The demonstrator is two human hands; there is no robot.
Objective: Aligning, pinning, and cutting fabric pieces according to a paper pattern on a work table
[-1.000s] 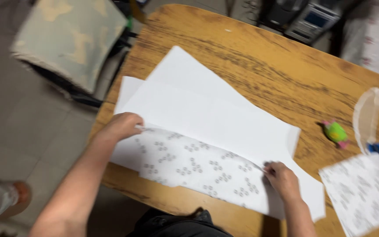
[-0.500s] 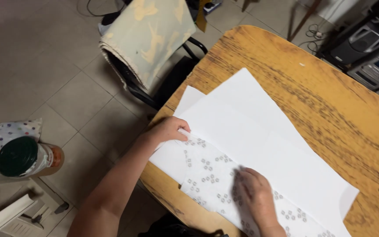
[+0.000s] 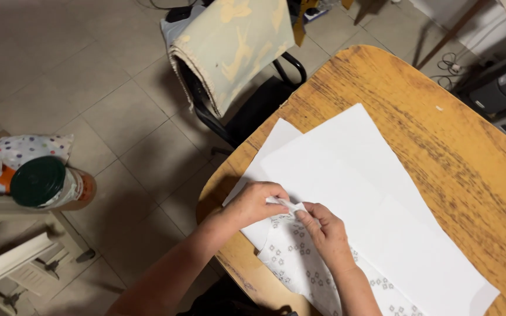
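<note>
The paper [image 3: 382, 205] is laid flat over the patterned fabric [image 3: 300, 263] at the near edge of the bench [image 3: 458, 146]. One edge near the corner is pinched by both hands, left hand [image 3: 253, 202] and right hand [image 3: 326, 234], each grip closed tight on it. Lining up looks only just started; the rest of the edge seems untouched. A chair [image 3: 235, 52] is parked just beyond.

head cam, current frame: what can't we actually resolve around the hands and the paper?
- Head view: how the small white paper fold is gripped; left hand and right hand cover it.
- Patterned sheet: its lower end is cut off by the bottom frame edge, part hidden under the right forearm.
- White sheets: how many layers cannot be told; they overlap.
</note>
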